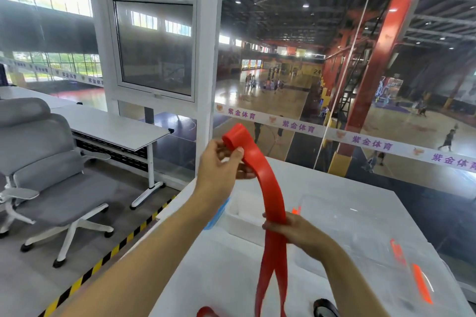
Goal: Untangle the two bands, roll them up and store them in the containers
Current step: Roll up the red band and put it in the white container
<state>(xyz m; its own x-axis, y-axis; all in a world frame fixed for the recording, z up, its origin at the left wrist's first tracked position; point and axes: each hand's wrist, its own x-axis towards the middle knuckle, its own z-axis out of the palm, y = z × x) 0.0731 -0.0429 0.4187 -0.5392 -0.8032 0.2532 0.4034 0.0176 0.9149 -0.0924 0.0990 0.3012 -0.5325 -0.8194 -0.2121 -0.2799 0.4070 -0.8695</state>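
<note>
Your left grip is pinching the rolled top end of the red band: the thumb presses on the front of the strip just below the small coil, the other fingers curl behind it, and the coil itself stands just above your fingertips, raised well over the tabletop. From that pinch the band arcs over and hangs down to the right as a flat double strip, running straight into your right grip, which is closed loosely around it lower down, fingers wrapped across the front and the strip passing between them and the palm. Below that hand the two layers part slightly and drop on toward the bottom edge of the view; where they end you cannot tell. Left of the hanging strip, at the bottom edge, a small piece of red shows on the tabletop, too cropped to say what it belongs to. Between your forearms, behind the band, sits a white container with a blue piece against its left side. Right of your right wrist, a black band lies on the tabletop at the bottom edge, partly cut off. Further right a clear plastic container rests on the tabletop with orange-red clips on its near side.
</note>
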